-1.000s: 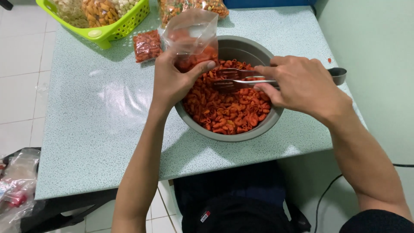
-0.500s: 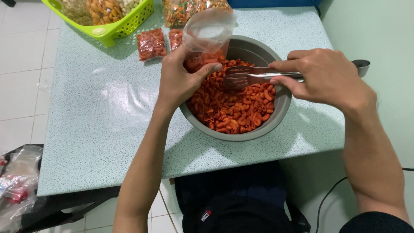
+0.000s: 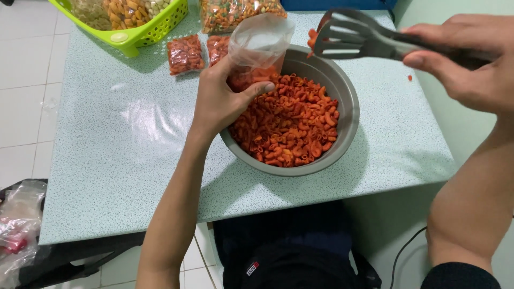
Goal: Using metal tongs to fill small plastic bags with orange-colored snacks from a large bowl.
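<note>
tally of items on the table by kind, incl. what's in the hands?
Sealed red snack packets: 2
Large mixed-snack bag: 1
Green basket: 1
Metal bowl: 1
Open bag in left hand: 1
Slotted spatula in right hand: 1
Total: 7

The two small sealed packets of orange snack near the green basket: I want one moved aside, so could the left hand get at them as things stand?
Probably not right away. The left hand is wrapped around the open plastic bag over the bowl. The packets lie close beside it on the table, nothing between.

Matt metal bowl — clear glossy plastic bag.
</note>
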